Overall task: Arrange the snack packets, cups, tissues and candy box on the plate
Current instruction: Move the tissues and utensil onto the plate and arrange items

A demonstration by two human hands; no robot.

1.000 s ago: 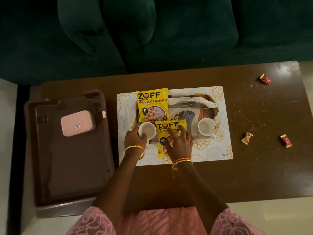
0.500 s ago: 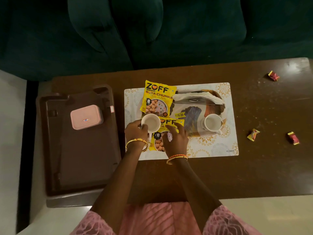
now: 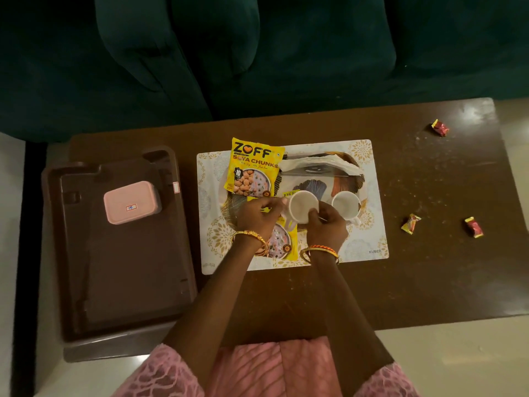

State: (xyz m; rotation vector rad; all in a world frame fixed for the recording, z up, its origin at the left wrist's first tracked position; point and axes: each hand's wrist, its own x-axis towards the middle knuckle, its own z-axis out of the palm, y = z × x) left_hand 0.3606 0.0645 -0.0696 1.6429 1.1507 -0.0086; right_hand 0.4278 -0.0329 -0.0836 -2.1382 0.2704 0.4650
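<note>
Near edge: the person's pink-patterned sleeves [image 3: 171, 373] hang over the near edge of the dark brown wooden surface [image 3: 429, 282], both forearms reaching onto the white placemat with gold flowers [image 3: 369, 245].
Lower packet: the second yellow soya-chunk packet [image 3: 282, 242] lies half off the round patterned plate [image 3: 347, 181], largely hidden under the wrists.
Left hand: the left hand [image 3: 257, 214] is curled, fingertips at the rim of the white ceramic cup [image 3: 300, 207]; half a second ago it held this cup at the plate's left edge.
Right hand: the right hand [image 3: 326, 224] has left the lower packet and now wraps the cup from its near side.
Cup: it has moved right, over the lower packet, to just beside the other white cup [image 3: 345, 206]; whether it is touching the plate I cannot tell.
Meaning: the two cups look to be getting paired at the plate's right.
Farther: the upper yellow soya-chunk packet [image 3: 253, 170] and folded white tissues [image 3: 317, 164] sit on the plate's far part.
Still out: the pink rectangular candy box [image 3: 130, 202] rests on the brown plastic tray [image 3: 114, 282] at the left edge; three wrapped candies [image 3: 410, 224] lie toward the right edge.
</note>
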